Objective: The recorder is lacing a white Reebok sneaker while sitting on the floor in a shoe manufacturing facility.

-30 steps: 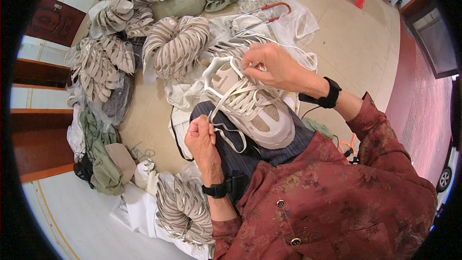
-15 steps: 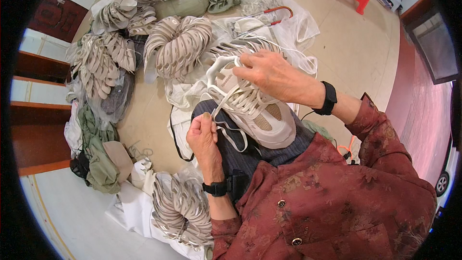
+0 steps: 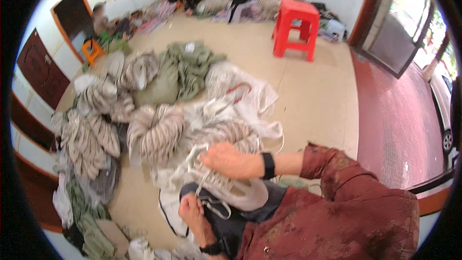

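A pale sneaker [image 3: 250, 196] rests across my dark-trousered lap, toe toward the right. My right hand [image 3: 230, 160] is closed at its collar, fingers pinching the upper edge; blur hides the exact grip. White shoelace [image 3: 220, 208] runs from the shoe's top and hangs in a loop over my leg. Just left of the shoe, my left hand [image 3: 192, 213] is closed in a pinch on this lace.
Rings of stacked pale shoe parts [image 3: 156, 132] lie on the floor ahead and left, beside green sacks [image 3: 190, 67] and white plastic bags [image 3: 255, 101]. A red stool [image 3: 296, 29] stands beyond. Other people [image 3: 108, 21] sit along the far walls. A doorway [image 3: 399, 24] opens at right.
The view has tilted up, bringing the far room and people into sight. Hands and shoe appear lower in the picture. Both hands keep their places at the collar and the lace.
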The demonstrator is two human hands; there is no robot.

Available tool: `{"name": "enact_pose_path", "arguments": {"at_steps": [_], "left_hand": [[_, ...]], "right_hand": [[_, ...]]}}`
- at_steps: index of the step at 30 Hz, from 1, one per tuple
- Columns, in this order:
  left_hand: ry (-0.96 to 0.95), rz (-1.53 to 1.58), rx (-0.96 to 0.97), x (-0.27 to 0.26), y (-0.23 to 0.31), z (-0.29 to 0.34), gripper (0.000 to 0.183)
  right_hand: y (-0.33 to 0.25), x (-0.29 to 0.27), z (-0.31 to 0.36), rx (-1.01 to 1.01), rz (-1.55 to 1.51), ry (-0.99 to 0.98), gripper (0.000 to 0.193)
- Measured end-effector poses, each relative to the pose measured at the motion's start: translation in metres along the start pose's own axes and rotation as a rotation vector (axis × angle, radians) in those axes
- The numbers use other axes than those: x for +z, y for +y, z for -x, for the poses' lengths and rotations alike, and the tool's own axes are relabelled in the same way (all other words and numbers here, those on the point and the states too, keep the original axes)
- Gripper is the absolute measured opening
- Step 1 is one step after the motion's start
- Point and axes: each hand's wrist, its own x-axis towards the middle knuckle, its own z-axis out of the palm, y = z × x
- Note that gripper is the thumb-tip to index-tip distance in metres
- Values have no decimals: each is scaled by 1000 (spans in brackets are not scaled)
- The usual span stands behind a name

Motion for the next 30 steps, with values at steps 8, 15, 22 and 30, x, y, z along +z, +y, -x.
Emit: {"name": "enact_pose_path", "arguments": {"at_steps": [8,15,22,30], "left_hand": [[-16,78,-1,-3,-2,2,25],[-15,39,-15,-1,3,3,26],[-4,2,18,-4,1,6,25],[-18,206,-27,-10,-19,-5,21]], "right_hand": [[-13,-11,-19,76,130,-231,8],[-9,-7,-19,-23,244,-210,8],[-2,-3,-24,0,190,-329,3],[-28,6,-24,-131,-473,-100,13]]}}
